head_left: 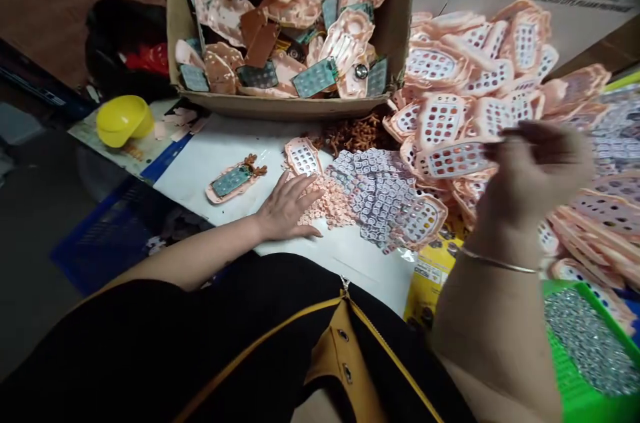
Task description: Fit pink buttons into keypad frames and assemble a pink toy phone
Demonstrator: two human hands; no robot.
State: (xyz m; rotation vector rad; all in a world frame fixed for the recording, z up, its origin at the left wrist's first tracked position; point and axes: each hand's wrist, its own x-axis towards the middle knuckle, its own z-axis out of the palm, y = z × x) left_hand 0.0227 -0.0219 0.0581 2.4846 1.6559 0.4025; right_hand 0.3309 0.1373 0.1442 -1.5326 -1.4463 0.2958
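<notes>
My left hand (287,206) lies with spread fingers at the edge of a heap of small pink buttons (333,204). Just beyond its fingertips is a pink shell with a perforated keypad (304,157). My right hand (540,166), slightly blurred, pinches the end of another pink keypad shell (457,159) above a large pile of similar shells (443,119). Between my hands spreads a heap of small whitish-grey key pieces (380,189), with one shell (423,219) at its right edge. A shell fitted with a green circuit board (233,181) and brown antler-shaped parts rests left of my left hand.
A cardboard box (280,106) of shells and circuit boards stands at the back. Brown antler-shaped pieces (357,134) lie before it. A yellow bowl (123,121) is at the left, a blue crate (100,236) below. A green tray (570,349) of small silvery parts sits front right.
</notes>
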